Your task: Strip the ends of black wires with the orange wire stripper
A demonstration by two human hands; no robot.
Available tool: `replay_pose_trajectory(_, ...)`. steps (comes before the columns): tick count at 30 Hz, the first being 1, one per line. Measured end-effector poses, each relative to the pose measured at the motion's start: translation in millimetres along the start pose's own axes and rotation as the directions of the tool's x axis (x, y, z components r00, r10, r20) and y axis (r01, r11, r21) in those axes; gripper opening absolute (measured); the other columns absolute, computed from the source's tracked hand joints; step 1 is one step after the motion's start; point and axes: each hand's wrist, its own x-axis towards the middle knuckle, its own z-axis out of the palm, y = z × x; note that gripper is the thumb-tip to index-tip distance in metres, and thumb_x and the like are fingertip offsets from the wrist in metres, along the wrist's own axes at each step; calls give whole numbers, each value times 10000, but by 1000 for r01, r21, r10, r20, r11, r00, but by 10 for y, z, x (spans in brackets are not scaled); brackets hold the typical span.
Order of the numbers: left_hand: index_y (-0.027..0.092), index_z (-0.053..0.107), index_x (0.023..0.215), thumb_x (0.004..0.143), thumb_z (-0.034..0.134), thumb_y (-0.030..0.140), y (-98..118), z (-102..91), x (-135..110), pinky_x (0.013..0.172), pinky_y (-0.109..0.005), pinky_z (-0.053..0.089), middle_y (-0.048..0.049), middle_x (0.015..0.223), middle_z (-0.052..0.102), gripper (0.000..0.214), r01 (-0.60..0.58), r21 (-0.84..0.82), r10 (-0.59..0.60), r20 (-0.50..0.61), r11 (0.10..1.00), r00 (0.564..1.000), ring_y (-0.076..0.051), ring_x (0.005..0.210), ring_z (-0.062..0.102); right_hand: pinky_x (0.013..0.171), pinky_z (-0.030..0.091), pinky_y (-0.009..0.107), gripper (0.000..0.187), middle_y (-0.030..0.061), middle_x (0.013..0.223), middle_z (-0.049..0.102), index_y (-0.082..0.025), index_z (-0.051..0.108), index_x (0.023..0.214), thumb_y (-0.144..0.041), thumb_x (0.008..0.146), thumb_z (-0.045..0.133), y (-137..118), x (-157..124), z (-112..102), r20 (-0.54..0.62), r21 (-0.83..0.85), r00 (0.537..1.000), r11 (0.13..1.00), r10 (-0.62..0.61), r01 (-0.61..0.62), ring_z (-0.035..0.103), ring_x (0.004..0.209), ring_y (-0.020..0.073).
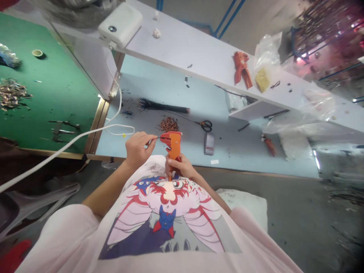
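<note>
My left hand pinches a thin black wire between thumb and fingertips. The wire's far end reaches the jaws of an orange wire stripper. Around the stripper's handles my right hand is closed, holding it upright near the table's front edge. Whether the jaws are clamped on the wire, I cannot tell. Just beyond the tool lies a heap of small copper-coloured pieces. Behind that, a bundle of black wires stretches across the light blue tabletop.
Black-handled scissors and a blurred rectangular object lie to the right. Farther right is a red-handled tool. The raised white shelf bears another wire stripper and a power bank, whose white cable hangs leftward.
</note>
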Motion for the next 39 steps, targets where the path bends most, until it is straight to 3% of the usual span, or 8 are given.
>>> replay_pose_trajectory(10, 189, 679, 816, 852, 525, 294, -37, 36, -3, 618, -262, 359, -11, 612, 569, 189, 34, 32, -35, 38, 999, 999, -130, 599, 491, 358, 398, 210, 358, -95, 457, 369, -192, 392, 630, -412, 785, 628, 34, 50, 45, -29, 169, 999, 985, 42, -36, 336, 333, 51)
replay_pose_trajectory(14, 190, 675, 817, 849, 528, 288, -20, 54, -2, 623, -260, 360, -7, 601, 561, 180, 33, 22, -34, 40, 999, 999, -129, 603, 494, 490, 490, 277, 328, -28, 632, 516, -183, 496, 834, -441, 723, 666, 7, 34, 46, -8, 289, 1000, 957, 27, -23, 500, 500, 106)
replay_pose_trajectory(18, 187, 670, 816, 844, 531, 278, -22, 44, 4, 623, -260, 371, -1, 583, 544, 169, 62, 2, -62, -13, 998, 998, -127, 594, 489, 649, 531, 345, 366, 11, 788, 549, -192, 505, 942, -409, 692, 662, -103, -33, -11, -90, 341, 996, 940, 2, 29, 569, 703, 161)
replay_pose_trajectory(23, 193, 667, 812, 823, 558, 255, -13, -21, 18, 661, -268, 416, -12, 644, 619, 126, 35, -53, -36, -25, 998, 999, -126, 619, 529, 696, 533, 377, 316, 8, 789, 551, -201, 503, 931, -368, 705, 647, -214, -92, -80, -175, 211, 983, 973, -58, 95, 585, 732, 172)
replay_pose_trajectory(28, 201, 673, 787, 765, 629, 205, 37, -45, 14, 675, -283, 439, -22, 696, 661, 49, -142, -75, 136, -82, 987, 987, -144, 678, 576, 685, 530, 348, 317, 11, 805, 578, -200, 514, 913, -270, 675, 710, -238, 14, 16, -317, -21, 922, 974, -222, 227, 596, 727, 170)
replay_pose_trajectory(31, 205, 679, 795, 744, 654, 192, 59, -34, -10, 655, -271, 445, -22, 696, 660, 58, -194, -72, 186, -112, 978, 976, -138, 664, 575, 665, 530, 337, 300, 16, 794, 582, -187, 537, 906, -270, 681, 717, -276, 66, 100, -272, -66, 928, 967, -254, 245, 593, 713, 167)
replay_pose_trajectory(34, 189, 676, 829, 755, 639, 161, 65, -39, -36, 618, -233, 450, -29, 712, 660, 88, -155, -134, 138, -127, 979, 982, -119, 652, 574, 617, 530, 324, 310, 27, 795, 594, -175, 544, 922, -284, 689, 718, -297, 64, 130, -208, -36, 958, 980, -197, 194, 603, 705, 173)
replay_pose_trajectory(39, 175, 673, 842, 765, 624, 131, 38, -85, -54, 554, -203, 412, -20, 699, 647, 101, -79, -205, 53, -128, 976, 990, -91, 596, 529, 563, 532, 298, 336, 32, 801, 612, -166, 553, 943, -326, 693, 712, -198, 134, -75, -164, -74, 978, 990, -132, 121, 622, 697, 177)
